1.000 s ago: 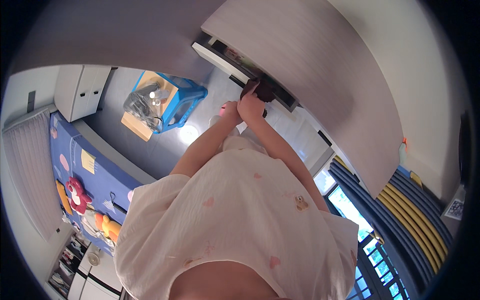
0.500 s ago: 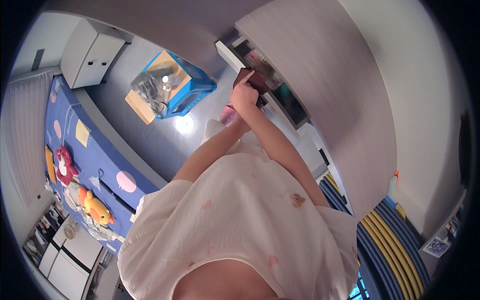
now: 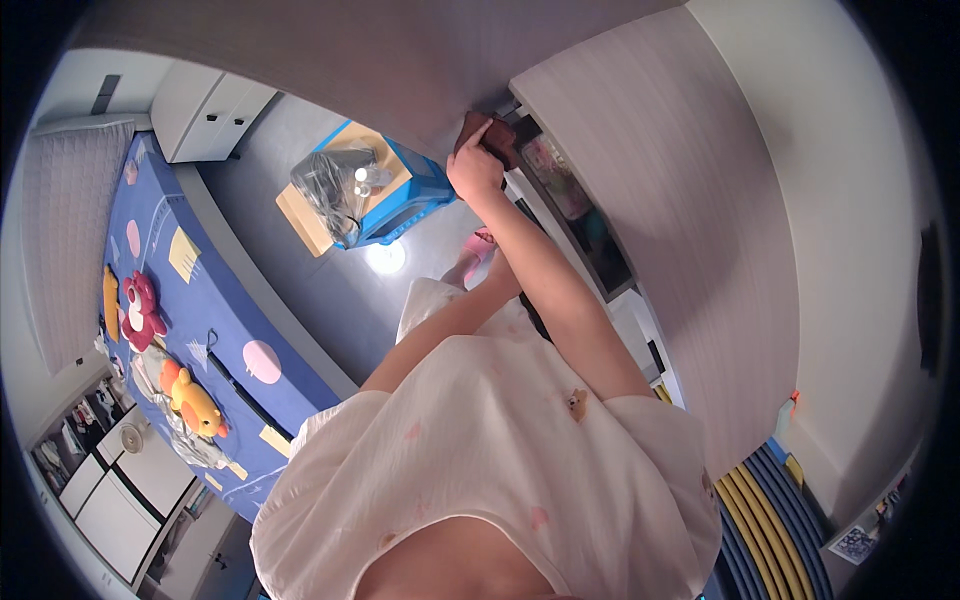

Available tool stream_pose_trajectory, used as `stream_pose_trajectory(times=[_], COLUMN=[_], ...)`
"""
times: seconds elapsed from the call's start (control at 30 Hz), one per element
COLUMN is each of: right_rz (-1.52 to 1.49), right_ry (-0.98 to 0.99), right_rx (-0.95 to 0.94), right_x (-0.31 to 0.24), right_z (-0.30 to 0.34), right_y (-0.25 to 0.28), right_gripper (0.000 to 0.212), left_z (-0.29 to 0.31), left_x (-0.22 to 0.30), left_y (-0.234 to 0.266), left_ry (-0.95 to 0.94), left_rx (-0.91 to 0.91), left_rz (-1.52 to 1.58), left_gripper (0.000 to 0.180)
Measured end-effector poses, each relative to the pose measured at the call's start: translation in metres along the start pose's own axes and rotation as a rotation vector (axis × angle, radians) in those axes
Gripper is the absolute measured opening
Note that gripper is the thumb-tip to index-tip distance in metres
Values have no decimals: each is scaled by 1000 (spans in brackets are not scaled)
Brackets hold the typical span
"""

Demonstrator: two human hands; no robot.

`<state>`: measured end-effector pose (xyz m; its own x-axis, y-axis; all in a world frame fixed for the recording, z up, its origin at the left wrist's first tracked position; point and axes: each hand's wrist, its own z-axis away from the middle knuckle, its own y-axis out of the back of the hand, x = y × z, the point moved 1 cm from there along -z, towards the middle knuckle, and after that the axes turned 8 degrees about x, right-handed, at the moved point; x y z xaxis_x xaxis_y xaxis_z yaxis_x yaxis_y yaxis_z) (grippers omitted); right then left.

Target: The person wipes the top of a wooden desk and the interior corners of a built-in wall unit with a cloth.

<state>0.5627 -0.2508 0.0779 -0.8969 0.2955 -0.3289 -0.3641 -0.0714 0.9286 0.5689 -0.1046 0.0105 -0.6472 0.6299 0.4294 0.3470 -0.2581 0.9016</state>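
Note:
My right hand (image 3: 476,172) is closed on a dark reddish-brown cloth (image 3: 503,145), its index finger stretched along the top. The cloth lies over the far end of an open drawer's white front (image 3: 548,228). Various packets and dark items lie in the drawer (image 3: 560,180), too small to name. My left forearm (image 3: 440,328) passes beneath my right forearm, which hides the left hand and whatever it touches.
A grey-brown wooden top (image 3: 670,200) overhangs the drawer on the right. Ahead to the left stands a blue stool (image 3: 415,205) bearing an open cardboard box (image 3: 300,222) and a plastic bag. A bed (image 3: 215,290) with plush toys lines the left side.
My right hand has moved farther away and slightly left with the cloth, which now looks more crumpled. A pink slipper shows more fully below, and the view has shifted.

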Motion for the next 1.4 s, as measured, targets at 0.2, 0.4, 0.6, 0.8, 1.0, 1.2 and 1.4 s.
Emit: stream_pose_trajectory(times=[0.2, 0.4, 0.6, 0.8, 1.0, 1.2, 1.4], right_rz=[-8, 109, -1227, -1989, -2185, -2278, -2327], right_ry=[71, 373, -566, -750, -658, -307, -260], right_rx=[-71, -75, -912, -460, 340, 853, 1172], right_x=[-8, -2, 28, 103, 169, 179, 175], right_z=[-13, 15, 72, 123, 183, 245, 290], right_y=[1, -22, -16, 53, 113, 137, 125], right_gripper=[69, 59, 40, 39, 46, 52, 53], left_z=[-6, 1, 9, 8, -32, -67, -90], left_x=[4, 4, -8, -23, -9, -9, -33], left_y=[20, 19, 13, 0, 40, 42, 19], left_ry=[-29, 56, 75, 67, -160, -233, -373], left_rx=[-3, -125, -244, -690, -620, -668, -572], left_rz=[-169, 81, 71, -43, -132, -199, -165], left_gripper=[32, 31, 34, 37, 65, 71, 67])
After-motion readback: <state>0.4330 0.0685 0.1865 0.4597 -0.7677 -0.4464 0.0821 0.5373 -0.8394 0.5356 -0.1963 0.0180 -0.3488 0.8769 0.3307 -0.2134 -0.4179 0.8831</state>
